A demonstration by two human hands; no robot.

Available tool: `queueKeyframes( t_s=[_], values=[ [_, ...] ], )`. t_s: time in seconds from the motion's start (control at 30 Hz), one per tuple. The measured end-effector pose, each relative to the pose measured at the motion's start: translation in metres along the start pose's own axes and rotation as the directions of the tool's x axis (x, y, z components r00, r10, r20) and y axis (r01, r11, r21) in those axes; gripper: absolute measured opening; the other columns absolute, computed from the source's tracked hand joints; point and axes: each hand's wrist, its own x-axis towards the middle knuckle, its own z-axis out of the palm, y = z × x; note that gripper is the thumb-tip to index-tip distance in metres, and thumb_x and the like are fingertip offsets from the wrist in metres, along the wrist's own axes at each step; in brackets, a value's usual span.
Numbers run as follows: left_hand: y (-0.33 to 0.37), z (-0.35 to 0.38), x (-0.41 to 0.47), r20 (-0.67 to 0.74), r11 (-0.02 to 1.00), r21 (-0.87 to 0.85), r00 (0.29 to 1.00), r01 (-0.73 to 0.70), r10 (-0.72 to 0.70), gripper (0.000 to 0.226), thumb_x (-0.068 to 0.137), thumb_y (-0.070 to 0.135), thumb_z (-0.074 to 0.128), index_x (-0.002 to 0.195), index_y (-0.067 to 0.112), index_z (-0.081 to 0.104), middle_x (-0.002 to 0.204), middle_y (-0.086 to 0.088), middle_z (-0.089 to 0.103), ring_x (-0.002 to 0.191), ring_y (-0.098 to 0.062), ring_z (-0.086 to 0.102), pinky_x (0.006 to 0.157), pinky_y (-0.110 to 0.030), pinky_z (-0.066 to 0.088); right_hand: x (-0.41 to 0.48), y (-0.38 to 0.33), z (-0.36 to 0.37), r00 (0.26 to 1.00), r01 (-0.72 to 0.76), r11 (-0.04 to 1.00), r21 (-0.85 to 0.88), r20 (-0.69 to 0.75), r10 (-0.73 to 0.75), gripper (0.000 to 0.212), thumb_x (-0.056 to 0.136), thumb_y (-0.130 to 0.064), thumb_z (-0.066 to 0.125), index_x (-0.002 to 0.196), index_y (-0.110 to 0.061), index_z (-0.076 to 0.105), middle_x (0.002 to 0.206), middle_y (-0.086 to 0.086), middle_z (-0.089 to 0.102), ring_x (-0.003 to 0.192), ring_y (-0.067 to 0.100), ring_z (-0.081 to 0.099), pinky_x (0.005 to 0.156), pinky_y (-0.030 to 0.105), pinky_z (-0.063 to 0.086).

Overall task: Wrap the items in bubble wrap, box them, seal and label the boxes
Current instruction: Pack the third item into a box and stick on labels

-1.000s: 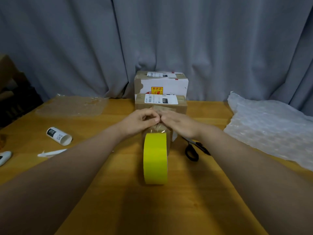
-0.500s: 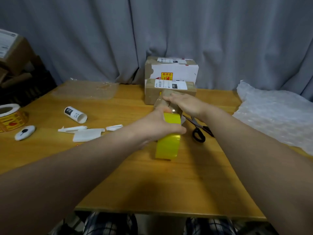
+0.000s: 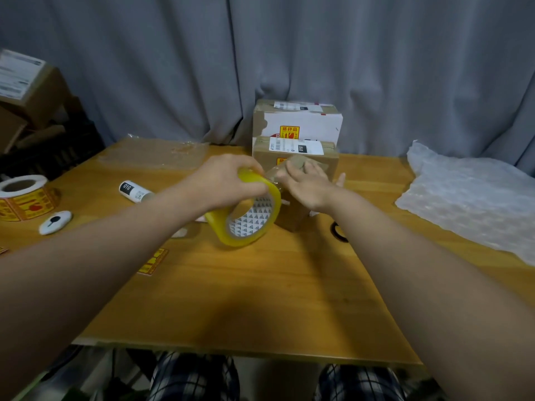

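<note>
The left hand (image 3: 228, 183) grips the yellow tape roll (image 3: 220, 230) just left of the small box (image 3: 292, 215), on whose top the right hand (image 3: 308, 188) rests.

Both bare forearms stretched forward and drew together, the left hand (image 3: 228, 185) curled knuckles-up round the rim of the tape roll (image 3: 246, 215), the right hand (image 3: 308, 188) lying palm-down just beside it, fingers spread over the small box (image 3: 292, 218).
</note>
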Motion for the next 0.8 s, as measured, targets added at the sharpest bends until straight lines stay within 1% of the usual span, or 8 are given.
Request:
queueKeyframes(
  t_s=[0.1,0.17,0.27,0.37,0.47,0.57,0.7,0.8],
  values=[
    [-0.003,-0.003,-0.005,0.139,0.992,0.111,0.988,0.058,-0.073,0.032,0.079,0.041,0.068,0.11,0.034,0.065,0.099,0.001,0.066,0.081,-0.014,0.057,0.07,-0.025,0.044,0.001,-0.001,0.002,1.0,0.014,0.997,-0.072,-0.016,-0.016,0.069,0.094,-0.067,0.014,0.153,-0.034,0.002,0.161,0.005,-0.008,0.147,0.02,-0.013,0.108,0.067,-0.014],
    [-0.005,-0.002,-0.007,0.201,0.98,0.183,0.973,0.075,-0.112,0.036,0.078,0.044,0.067,0.113,0.035,0.064,0.108,-0.001,0.065,0.088,-0.016,0.057,0.079,-0.026,0.048,0.001,-0.002,0.003,1.0,0.003,0.995,-0.099,-0.022,-0.006,0.07,0.093,-0.068,0.012,0.153,-0.032,0.002,0.161,0.006,-0.006,0.147,0.021,-0.012,0.108,0.066,-0.014],
    [-0.003,-0.001,-0.002,0.2,0.959,0.279,0.973,0.054,-0.113,0.04,0.08,0.048,0.064,0.117,0.033,0.063,0.112,-0.002,0.064,0.091,-0.017,0.055,0.081,-0.028,0.048,0.003,-0.005,0.006,0.994,-0.013,0.965,-0.261,-0.111,-0.017,0.077,0.092,-0.069,0.011,0.154,-0.023,0.007,0.16,0.012,0.006,0.148,0.025,-0.001,0.113,0.061,-0.012],
    [0.0,0.006,0.005,0.16,0.957,0.287,0.984,0.029,-0.078,0.036,0.081,0.047,0.063,0.114,0.032,0.065,0.11,-0.003,0.064,0.086,-0.016,0.052,0.074,-0.026,0.047,-0.001,-0.008,0.019,0.952,0.069,0.93,-0.362,-0.255,-0.17,0.074,0.096,-0.06,0.021,0.151,-0.01,0.018,0.155,0.019,0.024,0.145,0.029,0.017,0.12,0.045,0.003],
    [0.0,0.013,0.014,0.128,0.958,0.287,0.991,-0.01,-0.028,0.036,0.082,0.046,0.063,0.114,0.032,0.066,0.091,0.003,0.059,0.081,-0.01,0.044,0.069,-0.024,0.04,-0.004,-0.007,0.03,0.92,0.115,0.937,-0.331,-0.32,-0.226,0.064,0.1,-0.05,0.031,0.151,-0.014,0.02,0.153,0.022,0.026,0.144,0.032,0.022,0.12,0.04,0.009],
    [0.001,0.015,0.022,0.104,0.958,0.285,0.994,-0.01,-0.021,0.031,0.082,0.044,0.064,0.109,0.029,0.068,0.071,0.01,0.05,0.069,-0.008,0.045,0.063,-0.025,0.038,0.004,-0.01,0.033,0.922,0.079,0.951,-0.3,-0.341,-0.184,0.066,0.098,-0.05,0.035,0.152,-0.015,0.019,0.154,0.022,0.024,0.144,0.032,0.019,0.119,0.04,0.007],
    [0.0,0.019,0.031,0.078,0.966,0.26,0.997,0.003,-0.024,0.031,0.085,0.043,0.062,0.112,0.027,0.068,0.105,-0.002,0.064,0.087,-0.015,0.05,0.073,-0.026,0.043,0.024,-0.016,0.036,0.926,0.024,0.965,-0.26,-0.359,-0.12,0.067,0.1,-0.049,0.031,0.151,-0.007,0.017,0.153,0.025,0.023,0.145,0.034,0.017,0.12,0.041,0.007],
    [-0.001,0.024,0.033,0.059,0.975,0.22,0.997,0.035,-0.049,0.029,0.085,0.042,0.061,0.11,0.028,0.068,0.11,-0.002,0.063,0.088,-0.015,0.049,0.075,-0.026,0.043,0.021,-0.013,0.045,0.86,0.1,0.957,-0.274,-0.459,-0.221,0.06,0.101,-0.043,0.036,0.143,0.0,0.032,0.145,0.023,0.039,0.139,0.033,0.031,0.118,0.039,0.015]
  ],
)
